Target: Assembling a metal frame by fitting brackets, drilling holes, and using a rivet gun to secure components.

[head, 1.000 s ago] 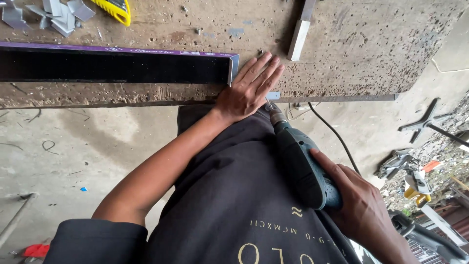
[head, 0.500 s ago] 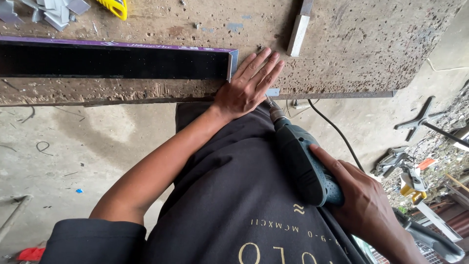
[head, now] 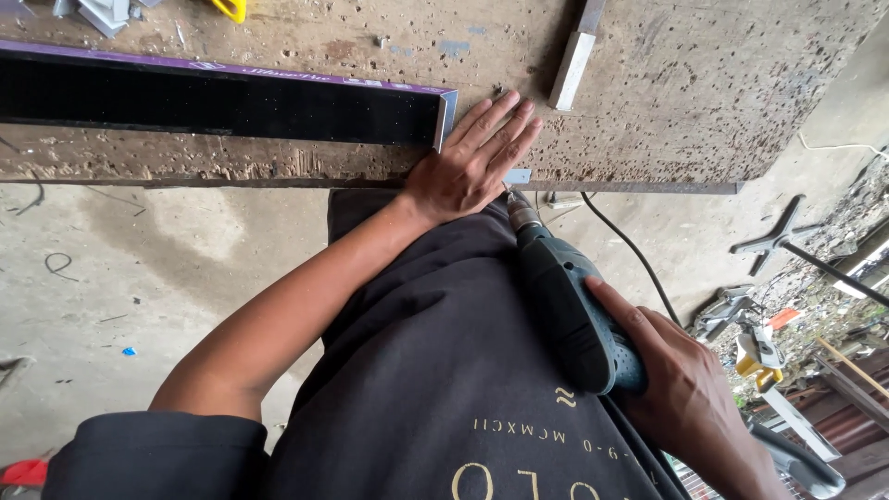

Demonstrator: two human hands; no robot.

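The left hand (head: 468, 167) is laid flat, fingers spread, on the counter (head: 704, 83) edge, touching the open end of the black profile (head: 222, 102) just to its left. The right hand (head: 681, 384) is wrapped around the drill (head: 569, 310), whose chuck is aimed up at the counter edge directly beneath the left palm.

For the step in hand to be done well, the profile end is best kept pressed hard against the counter so it cannot creep, and the drill should be held in line with its bit rather than tilted. The spread fingers would be better kept away from the line of the bit, since the tip sits very near them. Steady, moderate pressure is advised, and the cable (head: 630, 245) trailing beyond the drill should be kept off the edge.

The bit tip and the point it meets are hidden under the left hand, so contact cannot be confirmed. The trigger finger is covered by the drill body. The profile's far end is cut off at the frame's edge, and the objects lying on the ground beyond the right hand are too indistinct to identify.
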